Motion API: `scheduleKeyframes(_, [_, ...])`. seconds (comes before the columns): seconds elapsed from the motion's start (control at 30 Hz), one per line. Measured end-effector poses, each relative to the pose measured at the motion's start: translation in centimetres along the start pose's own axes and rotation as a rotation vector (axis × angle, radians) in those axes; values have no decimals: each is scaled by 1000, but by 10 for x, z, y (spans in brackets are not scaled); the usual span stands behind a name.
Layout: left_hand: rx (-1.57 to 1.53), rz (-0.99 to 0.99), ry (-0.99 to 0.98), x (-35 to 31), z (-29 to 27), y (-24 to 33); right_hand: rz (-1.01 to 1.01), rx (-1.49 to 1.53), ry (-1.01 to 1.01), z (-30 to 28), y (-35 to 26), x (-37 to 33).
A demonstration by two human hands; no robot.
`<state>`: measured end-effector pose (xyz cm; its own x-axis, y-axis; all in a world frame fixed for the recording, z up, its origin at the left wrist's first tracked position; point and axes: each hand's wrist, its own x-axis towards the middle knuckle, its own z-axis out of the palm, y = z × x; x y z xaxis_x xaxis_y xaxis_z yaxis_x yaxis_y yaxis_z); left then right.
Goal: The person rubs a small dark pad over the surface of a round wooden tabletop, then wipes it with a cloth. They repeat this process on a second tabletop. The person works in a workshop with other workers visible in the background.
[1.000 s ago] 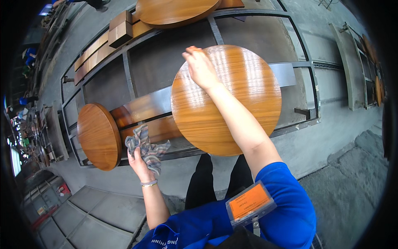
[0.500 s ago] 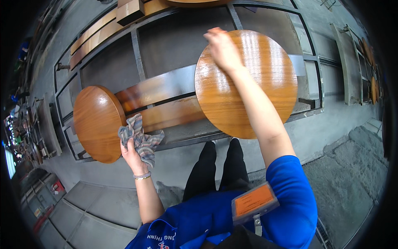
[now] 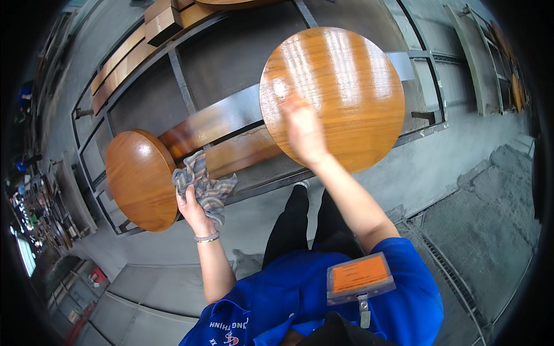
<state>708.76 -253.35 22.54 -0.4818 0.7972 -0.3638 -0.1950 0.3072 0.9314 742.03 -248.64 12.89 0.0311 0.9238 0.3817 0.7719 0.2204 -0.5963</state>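
Observation:
A crumpled plaid cloth [image 3: 210, 187] hangs from my left hand [image 3: 193, 209], whose fingers are closed on it. That hand is beside the edge of a round wooden top [image 3: 138, 181] at the left, which has a glossy brown grain. My right hand [image 3: 304, 131] is over a larger-looking round wooden top [image 3: 358, 104], on its near left part. Its fingers look curled and are blurred by motion; a reddish patch shows at their tips, but what they hold, if anything, I cannot make out.
Both tops rest on boards [image 3: 222, 124] laid across a dark metal frame [image 3: 184, 81]. Wooden blocks [image 3: 163, 26] and part of another round top [image 3: 239, 3] are at the far side. Another rack [image 3: 476, 63] with wooden pieces stands to the right.
My right hand has swept from the far left edge of the larger top toward me. My left hand keeps the cloth, and the whole view has shifted slightly.

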Motion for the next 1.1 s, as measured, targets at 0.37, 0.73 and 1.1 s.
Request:
scheduleKeyframes(0.37, [17,45,-179,0,84,0,71,98,103,-3,-35,-26])
scheduleKeyframes(0.73, [863,796,-105,36,285,-50,651,-184,533,-248,111,-119])
scheduleKeyframes(1.1, [1083,1040,-43,-39,480,-103,857,-362,432,-351,240,-253])
